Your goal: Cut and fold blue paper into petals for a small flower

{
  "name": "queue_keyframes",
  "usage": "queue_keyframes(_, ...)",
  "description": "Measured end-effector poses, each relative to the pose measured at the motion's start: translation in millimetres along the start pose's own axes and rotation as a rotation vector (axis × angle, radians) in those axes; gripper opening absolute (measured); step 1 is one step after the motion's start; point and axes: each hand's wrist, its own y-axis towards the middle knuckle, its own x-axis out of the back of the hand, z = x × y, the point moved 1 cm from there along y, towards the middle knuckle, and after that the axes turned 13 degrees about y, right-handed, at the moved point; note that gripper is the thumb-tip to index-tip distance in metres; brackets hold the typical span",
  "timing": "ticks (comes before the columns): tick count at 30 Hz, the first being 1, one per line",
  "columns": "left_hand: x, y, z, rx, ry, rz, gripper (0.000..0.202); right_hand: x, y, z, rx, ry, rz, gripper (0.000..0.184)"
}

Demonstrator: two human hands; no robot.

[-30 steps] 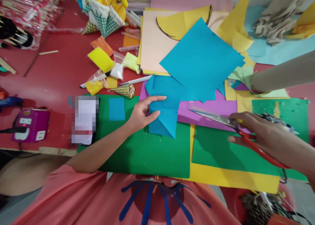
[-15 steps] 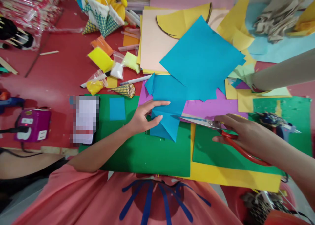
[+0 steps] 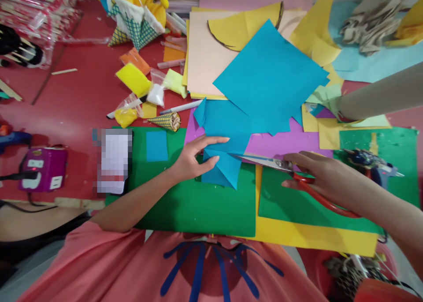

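My right hand (image 3: 325,178) grips a pair of scissors (image 3: 267,161) by the red handles. Their blades point left, with the tips at a piece of blue paper (image 3: 220,172) whose lower part is folded to a pointed corner. On that paper's left side rests my left hand (image 3: 189,158), index finger and thumb stretched out and apart. Beneath lie a sheet of purple paper (image 3: 284,145) and a green sheet (image 3: 198,211). A larger blue sheet (image 3: 272,77) lies just behind, turned like a diamond.
To the left are a phone (image 3: 114,161), a small blue rectangle (image 3: 157,146) and a purple power socket (image 3: 42,169). Clay packets (image 3: 133,79) and a small cone (image 3: 170,121) lie farther back. A glue gun (image 3: 380,167) lies right, below a grey pole (image 3: 383,92).
My right hand and the scissors have shifted slightly to the left, with the tips still at the blue paper. My left hand stays in place.
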Motion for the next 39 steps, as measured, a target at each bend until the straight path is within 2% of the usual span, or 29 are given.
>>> queue_keyframes(13, -2.8, 1, 2, -0.034, -0.015, 0.029, 0.043, 2, -2, -9, 0.042, -0.104, -0.003, 0.057)
queue_keyframes(22, -3.7, 0, 2, -0.003, -0.043, 0.056, 0.043, 4, -1, -7, 0.039, -0.029, 0.011, 0.054)
queue_keyframes(32, -4.9, -1, -2, -0.063, -0.027, 0.083, 0.043, 1, 6, 4, -0.014, 0.013, 0.105, 0.061)
queue_keyframes(39, -6.1, 0, -4, -0.032, -0.041, 0.104, 0.044, 1, 3, 0, 0.026, -0.012, 0.064, 0.057)
